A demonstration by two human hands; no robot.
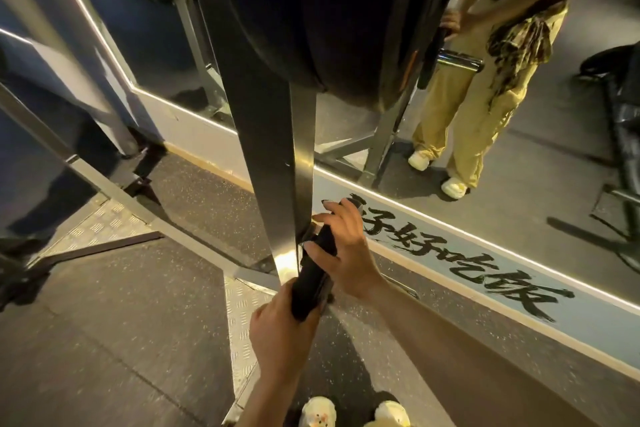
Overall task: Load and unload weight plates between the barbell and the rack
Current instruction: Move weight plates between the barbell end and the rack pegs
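Observation:
A thin black weight plate (311,276) stands on edge low beside the steel rack upright (273,163). My left hand (282,326) grips its near lower rim. My right hand (341,246) curls over its far upper rim, fingers toward the upright. Large black plates (311,17) hang on the rack above, filling the top centre. The peg under the thin plate is hidden by my hands.
A wall mirror (502,135) runs along the right and reflects a person in yellow trousers, a chrome peg and the rack. Painted black characters mark the strip (467,270) below it. Diamond-plate rack feet (242,315) cross the rubber floor. My white shoes (353,414) are at the bottom edge.

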